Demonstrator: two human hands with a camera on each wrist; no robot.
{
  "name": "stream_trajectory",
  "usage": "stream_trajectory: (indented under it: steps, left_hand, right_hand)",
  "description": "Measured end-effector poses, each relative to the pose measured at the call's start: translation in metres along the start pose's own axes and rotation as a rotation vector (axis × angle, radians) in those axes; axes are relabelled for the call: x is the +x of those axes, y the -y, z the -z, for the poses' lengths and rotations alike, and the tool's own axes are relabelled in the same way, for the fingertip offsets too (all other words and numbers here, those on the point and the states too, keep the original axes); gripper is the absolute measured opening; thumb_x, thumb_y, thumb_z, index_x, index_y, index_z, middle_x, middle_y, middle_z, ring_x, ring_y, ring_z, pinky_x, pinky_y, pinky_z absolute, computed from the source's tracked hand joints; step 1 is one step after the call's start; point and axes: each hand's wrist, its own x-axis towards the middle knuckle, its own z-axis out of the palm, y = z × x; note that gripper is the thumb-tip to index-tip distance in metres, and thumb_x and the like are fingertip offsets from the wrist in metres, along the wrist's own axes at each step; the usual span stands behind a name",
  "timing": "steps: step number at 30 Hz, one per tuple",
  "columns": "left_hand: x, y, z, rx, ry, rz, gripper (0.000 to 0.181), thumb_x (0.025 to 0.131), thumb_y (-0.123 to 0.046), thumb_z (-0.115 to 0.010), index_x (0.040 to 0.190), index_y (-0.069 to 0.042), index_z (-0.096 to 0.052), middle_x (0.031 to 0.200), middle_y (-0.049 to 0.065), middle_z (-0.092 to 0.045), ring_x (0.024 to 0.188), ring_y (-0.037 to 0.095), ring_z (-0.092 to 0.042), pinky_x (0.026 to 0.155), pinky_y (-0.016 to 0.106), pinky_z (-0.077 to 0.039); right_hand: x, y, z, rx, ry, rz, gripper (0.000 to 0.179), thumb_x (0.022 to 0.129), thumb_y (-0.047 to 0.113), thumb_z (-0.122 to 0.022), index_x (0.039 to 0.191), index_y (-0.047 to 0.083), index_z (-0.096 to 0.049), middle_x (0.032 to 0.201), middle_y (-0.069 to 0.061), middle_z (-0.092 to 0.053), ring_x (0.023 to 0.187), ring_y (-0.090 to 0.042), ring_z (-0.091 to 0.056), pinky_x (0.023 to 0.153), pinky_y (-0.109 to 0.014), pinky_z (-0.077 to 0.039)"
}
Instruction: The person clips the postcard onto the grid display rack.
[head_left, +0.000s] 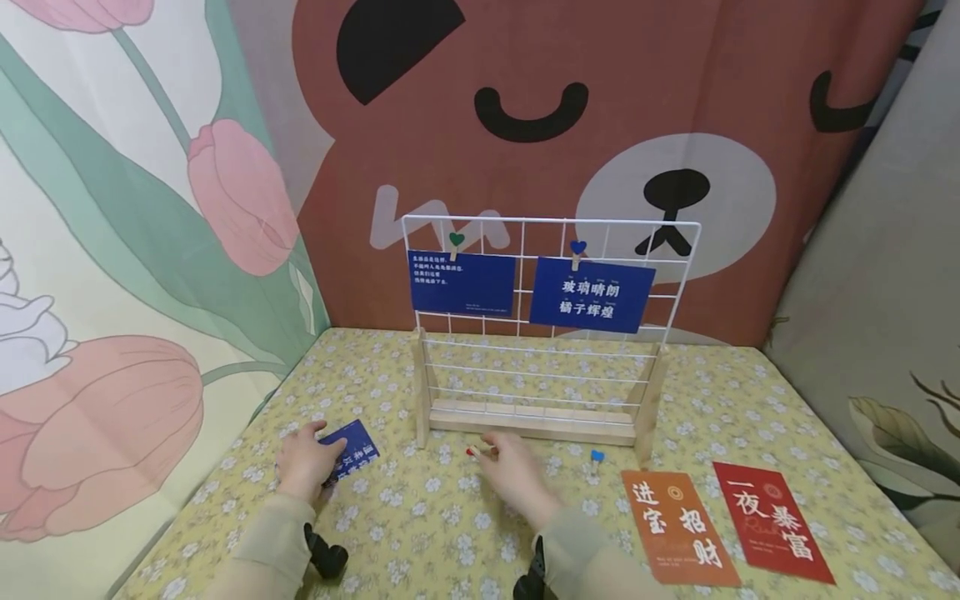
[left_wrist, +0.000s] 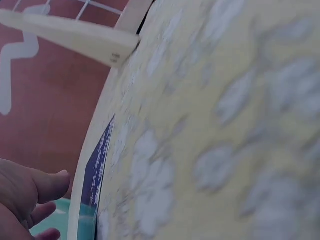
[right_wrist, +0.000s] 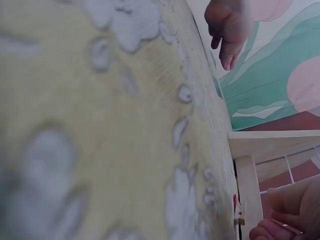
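Where hands (head_left: 517,477) reach, rectangular blue card (head_left: 362,443), red-topped wooden clip (head_left: 472,451).

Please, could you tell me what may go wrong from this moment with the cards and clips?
The red clip is small, so the right hand could fumble it. The loose blue card lies flat near the left hand, so its edge might be hard to lift. The right hand is also close to the rack's base; a bump could shake the hanging cards.
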Motion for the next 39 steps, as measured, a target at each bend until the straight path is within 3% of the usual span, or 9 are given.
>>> stream_trajectory:
  steps: [5,8,14,22,26,30,35,39]
  left_hand:
    - [0.016,-0.005,-0.001,0.185,0.014,-0.059,0.056,0.093,-0.031,-0.063,0.138,-0.002,-0.046,0.135,0.032,-0.041,0.12,0.052,-0.037,0.091,0.065,-0.031]
    - [0.023,-0.01,-0.006,0.253,0.035,-0.092,0.052,0.093,-0.033,-0.064,0.134,-0.003,-0.053,0.132,0.031,-0.048,0.116,0.052,-0.042,0.09,0.064,-0.033]
    - [0.03,-0.018,-0.012,0.305,0.08,-0.104,0.052,0.089,-0.037,-0.067,0.129,-0.005,-0.057,0.127,0.029,-0.049,0.116,0.054,-0.039,0.093,0.067,-0.029]
    - [0.039,-0.018,-0.001,0.359,0.16,-0.085,0.051,0.082,-0.04,-0.075,0.112,-0.001,-0.062,0.104,0.018,-0.063,0.087,0.033,-0.058,0.077,0.052,-0.045]
    - [0.038,-0.016,0.004,0.315,0.186,-0.074,0.049,0.08,-0.04,-0.077,0.104,0.001,-0.063,0.093,0.016,-0.063,0.08,0.028,-0.058,0.072,0.046,-0.047]
    - [0.034,-0.013,0.005,0.183,0.197,-0.043,0.048,0.082,-0.034,-0.077,0.107,0.003,-0.057,0.094,0.018,-0.058,0.079,0.029,-0.055,0.069,0.043,-0.046]
    - [0.03,-0.004,0.005,-0.024,0.236,-0.004,0.059,0.089,-0.027,-0.07,0.131,0.003,-0.041,0.127,0.029,-0.048,0.096,0.036,-0.056,0.074,0.045,-0.047]
    - [0.027,0.002,0.005,-0.086,0.247,-0.042,0.059,0.095,-0.025,-0.063,0.142,-0.002,-0.036,0.14,0.033,-0.036,0.108,0.041,-0.054,0.08,0.049,-0.046]
  right_hand:
    - [0.008,0.006,-0.004,-0.051,0.015,-0.006,0.033,0.093,0.011,-0.063,0.124,0.0,-0.061,0.121,-0.018,-0.055,0.104,-0.03,-0.057,0.075,-0.039,-0.051]
    - [0.012,0.007,-0.005,-0.101,0.023,-0.009,0.033,0.091,0.01,-0.066,0.122,0.0,-0.062,0.119,-0.017,-0.056,0.107,-0.032,-0.055,0.079,-0.042,-0.049]
    - [0.018,0.007,-0.008,-0.151,0.021,-0.026,0.036,0.085,0.013,-0.073,0.118,0.001,-0.064,0.113,-0.015,-0.058,0.105,-0.032,-0.054,0.085,-0.045,-0.048]
    - [0.027,0.008,-0.013,-0.144,0.036,-0.046,0.024,0.082,0.014,-0.077,0.099,0.002,-0.065,0.092,-0.008,-0.055,0.079,-0.022,-0.051,0.065,-0.038,-0.046]
    - [0.028,0.005,-0.014,-0.11,0.054,-0.061,0.018,0.084,0.012,-0.076,0.085,0.006,-0.059,0.079,-0.004,-0.053,0.065,-0.019,-0.049,0.055,-0.034,-0.041]
    - [0.026,0.004,-0.014,-0.118,0.067,-0.055,0.017,0.085,0.012,-0.074,0.086,0.006,-0.059,0.077,-0.004,-0.055,0.065,-0.02,-0.051,0.055,-0.034,-0.042]
    - [0.019,0.007,-0.012,-0.157,0.089,-0.026,0.021,0.087,0.015,-0.072,0.104,0.004,-0.066,0.096,-0.008,-0.062,0.085,-0.024,-0.059,0.068,-0.037,-0.049]
    - [0.014,0.009,-0.01,-0.162,0.078,0.002,0.02,0.092,0.014,-0.066,0.108,0.003,-0.067,0.1,-0.009,-0.061,0.088,-0.024,-0.058,0.069,-0.037,-0.049]
